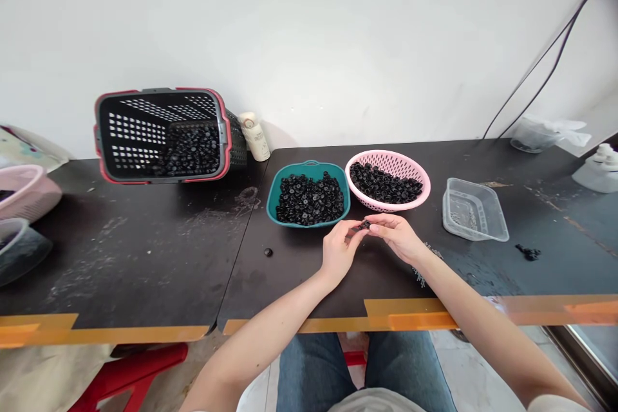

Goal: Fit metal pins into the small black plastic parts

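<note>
My left hand [339, 250] and my right hand [396, 238] meet above the table's front half. Between their fingertips is a small black part [364, 225], pinched from both sides; its exact shape is partly covered by the fingers. Just beyond my hands stand a teal basin [271, 201] full of small round black parts and a pink perforated basket [425, 190] holding black cap-like pieces. A pile of small silvery metal pieces [419, 275] lies partly hidden under my right forearm. One loose black round part [268, 252] rests on the table, left of my left hand.
A black basket with a red rim [226, 141] lies tipped at the back left, black parts inside. Beside it stands a cream bottle [255, 136]. To the right are a clear plastic box [502, 228] and a few black pieces [528, 252]. Orange tape [410, 322] lines the table edge.
</note>
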Available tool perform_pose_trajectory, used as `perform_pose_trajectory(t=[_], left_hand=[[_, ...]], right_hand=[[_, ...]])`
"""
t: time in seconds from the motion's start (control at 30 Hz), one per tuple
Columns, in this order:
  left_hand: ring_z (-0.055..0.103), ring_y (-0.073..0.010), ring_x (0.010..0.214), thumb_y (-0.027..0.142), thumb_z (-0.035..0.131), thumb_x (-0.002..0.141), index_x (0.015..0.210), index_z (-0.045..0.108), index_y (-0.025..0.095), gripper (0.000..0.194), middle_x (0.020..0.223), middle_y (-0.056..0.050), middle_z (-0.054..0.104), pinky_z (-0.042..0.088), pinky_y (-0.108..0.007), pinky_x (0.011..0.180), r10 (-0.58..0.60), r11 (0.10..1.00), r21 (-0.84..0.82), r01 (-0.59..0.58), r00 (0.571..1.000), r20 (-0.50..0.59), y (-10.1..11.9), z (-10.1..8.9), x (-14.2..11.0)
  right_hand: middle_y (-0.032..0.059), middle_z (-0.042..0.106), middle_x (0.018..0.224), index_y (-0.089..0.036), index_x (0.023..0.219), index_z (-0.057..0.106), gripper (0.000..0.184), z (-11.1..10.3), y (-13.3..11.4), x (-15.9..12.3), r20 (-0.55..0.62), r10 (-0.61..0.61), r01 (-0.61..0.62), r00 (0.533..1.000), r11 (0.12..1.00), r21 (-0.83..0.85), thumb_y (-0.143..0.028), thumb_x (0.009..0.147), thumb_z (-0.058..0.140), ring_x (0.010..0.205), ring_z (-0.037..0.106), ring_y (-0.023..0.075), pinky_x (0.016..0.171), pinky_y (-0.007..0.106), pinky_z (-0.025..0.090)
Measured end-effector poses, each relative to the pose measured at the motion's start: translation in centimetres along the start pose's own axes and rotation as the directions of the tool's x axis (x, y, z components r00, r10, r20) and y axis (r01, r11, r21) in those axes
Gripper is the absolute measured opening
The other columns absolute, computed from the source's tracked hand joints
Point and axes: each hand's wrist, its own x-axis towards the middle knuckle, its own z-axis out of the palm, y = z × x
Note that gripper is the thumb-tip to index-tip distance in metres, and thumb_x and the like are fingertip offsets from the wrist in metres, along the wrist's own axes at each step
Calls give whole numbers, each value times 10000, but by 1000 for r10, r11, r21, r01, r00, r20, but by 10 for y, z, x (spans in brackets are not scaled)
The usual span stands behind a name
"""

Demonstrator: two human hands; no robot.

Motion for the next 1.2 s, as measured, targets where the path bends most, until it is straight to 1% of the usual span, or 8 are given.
perform_pose_trajectory(t=[0.1, 0.23, 0.33, 0.43, 0.67, 0.9, 1.07, 1.2], left_hand=[[628, -127, 724, 358, 606, 856, 1006, 642, 192, 226, 903, -40, 666, 516, -214, 588, 24, 1000, 9, -24, 1000, -19, -2, 1, 0], [632, -120, 719, 341, 611, 856, 999, 639, 184, 215, 892, -35, 667, 527, -209, 578, 69, 997, 22, -68, 997, -22, -4, 2, -1], [637, -119, 723, 329, 612, 858, 997, 639, 180, 206, 895, -36, 670, 537, -209, 584, 85, 996, 21, -84, 996, -20, -5, 1, 0], [634, -113, 712, 316, 621, 852, 991, 641, 179, 196, 889, -34, 672, 541, -204, 584, 96, 995, 19, -95, 994, -43, -5, 1, 0], [628, -103, 699, 295, 627, 851, 993, 637, 172, 188, 871, -31, 663, 545, -193, 581, 108, 994, 15, -108, 993, -50, -5, 1, 0], [640, -113, 715, 305, 624, 852, 997, 637, 176, 195, 881, -36, 668, 559, -209, 594, 128, 992, 20, -128, 991, -29, -7, 1, 0], [647, -117, 721, 313, 621, 853, 987, 643, 180, 190, 871, -33, 671, 565, -215, 607, 130, 991, 27, -130, 991, -25, -6, 1, 0], [653, -110, 698, 323, 644, 835, 979, 637, 186, 198, 863, -22, 679, 565, -209, 609, 109, 994, 11, -109, 993, -44, -5, 1, 0]], right_hand=[[37, 740, 889, -227, 890, 749, 294, 1, -1, 0, -14, -16, 16, 1000, 1000, 1, -268, 613, 839, 833, 674, 176, 810, 331, 546], [27, 742, 868, -227, 865, 750, 265, 2, -1, 0, 2, -14, 14, 1000, 1000, 23, -250, 616, 839, 815, 674, 166, 798, 307, 538], [23, 744, 861, -224, 845, 750, 241, 2, -1, 0, 9, -5, 4, 1000, 1000, 28, -241, 622, 837, 799, 674, 160, 797, 304, 535], [16, 744, 859, -224, 838, 747, 231, 2, -1, 0, 15, -8, 7, 1000, 999, 40, -233, 625, 836, 796, 672, 146, 799, 284, 529], [20, 735, 870, -222, 854, 735, 247, 2, -1, -1, 10, -12, 11, 1000, 999, 42, -240, 630, 835, 801, 671, 156, 799, 309, 533], [14, 734, 863, -220, 847, 732, 238, 2, -1, -2, 7, -9, 9, 1000, 1000, 23, -236, 632, 833, 794, 667, 147, 791, 293, 531], [22, 740, 861, -214, 827, 733, 217, 3, -2, -2, 12, -14, 14, 1000, 1000, -6, -251, 637, 831, 782, 674, 154, 796, 306, 533], [31, 744, 859, -217, 832, 744, 214, 3, -1, -2, 7, -28, 28, 1000, 999, -31, -282, 645, 825, 776, 679, 167, 801, 330, 539]])
